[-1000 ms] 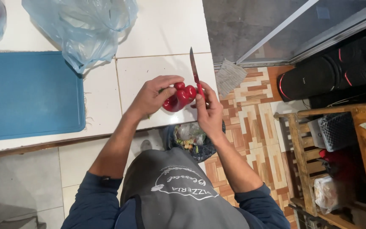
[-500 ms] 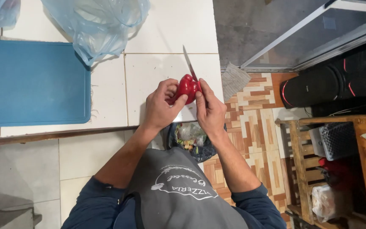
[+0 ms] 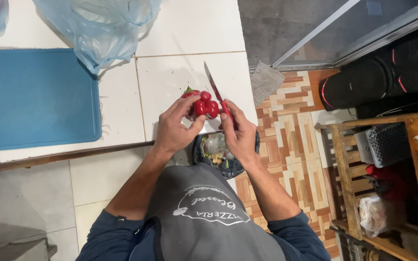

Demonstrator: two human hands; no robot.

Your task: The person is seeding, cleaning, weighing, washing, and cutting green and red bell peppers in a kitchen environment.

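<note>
Both hands [image 3: 204, 128], pepper [image 3: 201, 105] over counter edge [image 3: 122, 147]

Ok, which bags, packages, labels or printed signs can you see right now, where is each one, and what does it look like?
Plastic bag: pale blue, see-through, crumpled, on the white counter beside the blue cutting board.
Bin bag: dark, lining a round bin of scraps on the floor below the hands.
Apron print: white curved lettering with a small emblem on the grey apron.
Clear bag: small, tied, whitish contents, on the wooden shelf at right.
No screens visible.
</note>
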